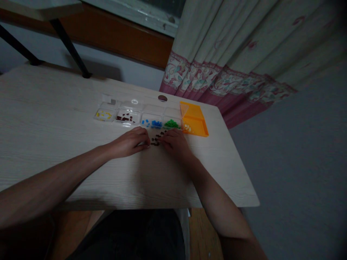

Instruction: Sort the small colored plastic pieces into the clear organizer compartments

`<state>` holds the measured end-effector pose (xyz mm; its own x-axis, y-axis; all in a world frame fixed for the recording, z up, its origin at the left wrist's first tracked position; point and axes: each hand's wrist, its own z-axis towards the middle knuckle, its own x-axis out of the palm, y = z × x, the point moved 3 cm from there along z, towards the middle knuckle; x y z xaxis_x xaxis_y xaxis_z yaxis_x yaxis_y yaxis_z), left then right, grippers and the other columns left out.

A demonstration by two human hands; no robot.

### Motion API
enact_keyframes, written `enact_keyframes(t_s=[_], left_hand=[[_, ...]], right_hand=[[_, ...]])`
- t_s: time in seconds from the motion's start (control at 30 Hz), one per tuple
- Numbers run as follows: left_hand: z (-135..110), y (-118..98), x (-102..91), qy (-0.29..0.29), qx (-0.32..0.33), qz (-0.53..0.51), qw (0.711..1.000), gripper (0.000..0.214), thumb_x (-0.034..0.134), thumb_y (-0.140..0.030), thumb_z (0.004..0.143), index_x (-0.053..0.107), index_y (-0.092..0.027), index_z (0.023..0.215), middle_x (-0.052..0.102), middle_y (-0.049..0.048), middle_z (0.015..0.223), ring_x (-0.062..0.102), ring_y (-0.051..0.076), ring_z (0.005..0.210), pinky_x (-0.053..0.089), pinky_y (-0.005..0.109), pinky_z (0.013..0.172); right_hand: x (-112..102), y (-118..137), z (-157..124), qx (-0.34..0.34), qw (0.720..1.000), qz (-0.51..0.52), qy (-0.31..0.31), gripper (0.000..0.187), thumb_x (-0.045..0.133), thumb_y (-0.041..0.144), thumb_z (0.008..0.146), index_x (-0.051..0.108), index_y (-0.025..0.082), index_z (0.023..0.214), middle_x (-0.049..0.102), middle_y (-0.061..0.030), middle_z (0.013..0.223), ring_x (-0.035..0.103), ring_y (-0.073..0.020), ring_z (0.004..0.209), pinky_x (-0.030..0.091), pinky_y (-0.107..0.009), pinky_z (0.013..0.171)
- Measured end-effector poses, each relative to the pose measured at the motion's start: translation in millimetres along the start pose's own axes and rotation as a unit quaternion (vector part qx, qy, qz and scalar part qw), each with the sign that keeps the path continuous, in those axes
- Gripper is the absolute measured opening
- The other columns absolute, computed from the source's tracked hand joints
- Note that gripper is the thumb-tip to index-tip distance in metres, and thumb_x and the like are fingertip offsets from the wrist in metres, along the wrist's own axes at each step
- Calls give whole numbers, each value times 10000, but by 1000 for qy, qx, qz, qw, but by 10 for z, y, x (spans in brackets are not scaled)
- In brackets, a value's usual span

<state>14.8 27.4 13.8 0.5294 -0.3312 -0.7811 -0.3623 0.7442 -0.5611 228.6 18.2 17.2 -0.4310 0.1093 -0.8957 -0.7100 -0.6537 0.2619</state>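
Brown pieces (155, 139) lie between a left hand (133, 141) and right hand (177, 142), fingers curled; whether either grips one cannot be told. The counter (54, 126) stretches wide leftward, the clear tray (137, 117) just beyond.

Dim light casts soft shadows across the table (154, 173).

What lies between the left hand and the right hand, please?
In the head view, a loose scatter of small brown pieces lies on the table between the left hand and the right hand.
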Motion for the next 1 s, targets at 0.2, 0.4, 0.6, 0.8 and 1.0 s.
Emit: enact_keyframes(t_s=[0.2,0.4,0.6,0.8,1.0], left_hand=[[5,33,-46,-52,-72,-41,995,238,523,-367,961,642,-162,934,618,50,861,564,175,820,447,294,763],[8,99,-32,-74,-183,-242,950,257,533,-421,926,589,-170,938,709,28,795,577,113,621,438,225,581],[19,149,0,-68,-187,-309,930,259,601,-423,871,585,-172,934,694,12,726,642,131,668,466,226,602],[25,173,21,-71,-181,-324,926,245,686,-368,830,601,-169,944,690,1,748,622,114,652,451,213,595],[14,142,-4,-79,-163,-322,929,264,583,-345,900,598,-159,1087,747,75,910,669,135,720,501,258,654]], right_hand=[[5,-7,-11,-4,1000,0,-2,179,614,236,938,786,223,988,706,-67,925,577,-215,935,430,-357,867],[22,3,-6,-9,1000,3,1,187,613,217,930,782,224,1007,703,-68,929,576,-218,934,427,-358,867],[15,19,-11,-4,1000,7,-4,183,608,232,936,780,235,999,695,-66,927,578,-216,948,426,-356,872],[14,5,-13,-3,1000,2,-11,145,654,233,904,788,239,959,698,-60,908,579,-218,938,427,-356,871],[13,13,-6,-2,1000,0,2,132,670,247,893,788,241,951,698,-57,918,572,-213,932,427,-359,886]])
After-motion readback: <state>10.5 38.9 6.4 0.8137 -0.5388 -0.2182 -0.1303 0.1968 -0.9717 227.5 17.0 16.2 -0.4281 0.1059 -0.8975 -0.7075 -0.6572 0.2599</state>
